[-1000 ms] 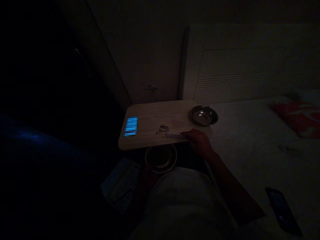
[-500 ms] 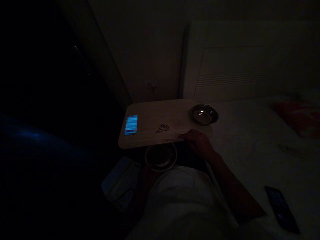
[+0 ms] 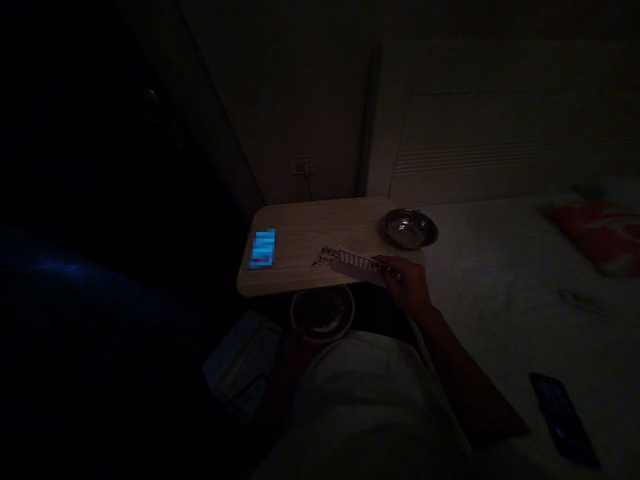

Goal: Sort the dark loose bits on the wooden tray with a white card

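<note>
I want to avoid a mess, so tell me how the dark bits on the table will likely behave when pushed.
The dark bits would probably scatter rather than move as one, lying loose and separate. Each looks tiny, so likely light. They may slide easily, as the tabletop looks flat and smooth.

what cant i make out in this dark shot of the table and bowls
All in the head view:
Left hand at the lower bowl: shadow hides its grip.
Lower bowl's contents: lost in darkness.
Dark bits: too small to identify.
Slotted tool: right hand covers part of it.
Lit blue rectangle: pixelation hides its content.
Red item: blurred, cut off by right edge.
</note>
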Tool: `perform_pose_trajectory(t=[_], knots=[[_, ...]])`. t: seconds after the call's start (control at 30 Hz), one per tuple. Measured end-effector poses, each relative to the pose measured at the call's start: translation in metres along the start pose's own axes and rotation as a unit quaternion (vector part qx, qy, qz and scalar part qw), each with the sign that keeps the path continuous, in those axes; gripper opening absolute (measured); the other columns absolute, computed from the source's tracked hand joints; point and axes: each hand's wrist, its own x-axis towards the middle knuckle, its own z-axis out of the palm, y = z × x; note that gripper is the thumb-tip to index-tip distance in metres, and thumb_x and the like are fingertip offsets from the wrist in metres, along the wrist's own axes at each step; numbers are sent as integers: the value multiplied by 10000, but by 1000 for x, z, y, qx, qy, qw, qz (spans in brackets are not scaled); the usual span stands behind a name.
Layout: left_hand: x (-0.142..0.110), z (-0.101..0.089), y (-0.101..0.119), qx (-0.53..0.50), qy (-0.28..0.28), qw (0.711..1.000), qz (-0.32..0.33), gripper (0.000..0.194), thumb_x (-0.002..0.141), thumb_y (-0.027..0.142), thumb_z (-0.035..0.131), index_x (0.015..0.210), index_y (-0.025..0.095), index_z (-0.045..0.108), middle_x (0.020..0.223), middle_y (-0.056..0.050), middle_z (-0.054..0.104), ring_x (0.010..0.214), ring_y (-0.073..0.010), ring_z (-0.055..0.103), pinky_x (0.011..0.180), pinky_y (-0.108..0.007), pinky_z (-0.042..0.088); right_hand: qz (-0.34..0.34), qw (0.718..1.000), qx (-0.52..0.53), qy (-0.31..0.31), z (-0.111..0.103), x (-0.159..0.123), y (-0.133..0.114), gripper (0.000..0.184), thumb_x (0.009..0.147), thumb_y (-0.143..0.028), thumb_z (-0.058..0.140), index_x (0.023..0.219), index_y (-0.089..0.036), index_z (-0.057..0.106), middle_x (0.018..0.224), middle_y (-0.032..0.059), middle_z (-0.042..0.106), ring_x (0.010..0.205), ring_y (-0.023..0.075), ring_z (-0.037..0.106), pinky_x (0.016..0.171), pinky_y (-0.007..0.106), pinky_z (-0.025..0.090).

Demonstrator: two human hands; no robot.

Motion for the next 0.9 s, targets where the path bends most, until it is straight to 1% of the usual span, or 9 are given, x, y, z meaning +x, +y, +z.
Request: perform_pose_trajectory(t=[0.17,0.27,0.43,0.6,0.67,0.73,0.8,0.87,0.9], knots=[[-1,3,1,5,73,997,21,469,863,192,488,1302,111,632,1155,-143,760,1234,-328,623,1180,-575,299,-14,997,0,-72,4,-6,-6,282,912,-211,568,1131,-244,742,972,68,772,842,223,702,759,353,547],[0,5,0,8,83,996,15,469,872,202,503,1313,103,627,1170,-152,753,1209,-334,640,1167,-574,322,-12,996,7,-84,5,-8,-7,280,906,-201,572,1119,-254,747,981,59,775,850,219,705,771,350,549],[1,3,-3,8,85,995,53,536,874,170,520,1408,157,559,1187,-126,752,1215,-330,637,1167,-586,313,11,1000,7,-15,6,-9,-2,255,911,-223,574,1091,-252,753,1017,64,778,867,231,713,791,370,557],[-1,6,-3,12,80,995,51,503,884,182,536,1382,123,578,1218,-162,732,1217,-350,632,1170,-610,291,-7,997,22,-74,6,-12,-1,268,918,-216,569,1116,-249,747,997,63,777,860,227,714,780,365,559],[-2,9,-3,9,85,995,46,506,879,180,533,1379,126,580,1201,-160,739,1229,-360,622,1163,-637,286,5,998,27,-51,6,-13,0,255,922,-241,577,1109,-250,748,1007,61,778,843,224,716,765,360,565],[-2,11,-5,11,94,994,49,513,871,179,530,1380,142,584,1205,-144,741,1261,-367,596,1162,-646,286,35,999,20,14,7,-12,2,242,918,-274,594,1099,-242,751,1038,69,777,845,233,722,766,366,571],[-3,13,-6,18,109,992,58,504,857,154,532,1354,162,613,1156,-112,764,1288,-348,577,1182,-601,287,72,994,17,77,10,-10,3,243,910,-294,608,1095,-226,751,1051,79,777,866,248,729,785,374,577],[-3,15,-7,22,118,991,60,473,845,124,536,1303,158,653,1094,-99,785,1304,-324,566,1198,-541,292,101,990,25,98,17,-8,-1,249,908,-300,611,1099,-219,749,1042,79,780,894,257,734,809,376,579],[-4,16,-6,20,116,992,51,448,850,132,537,1279,123,662,1115,-125,776,1313,-336,555,1192,-552,299,110,989,34,89,22,-7,-4,250,909,-305,611,1100,-222,748,1029,74,783,884,256,737,804,371,581]])
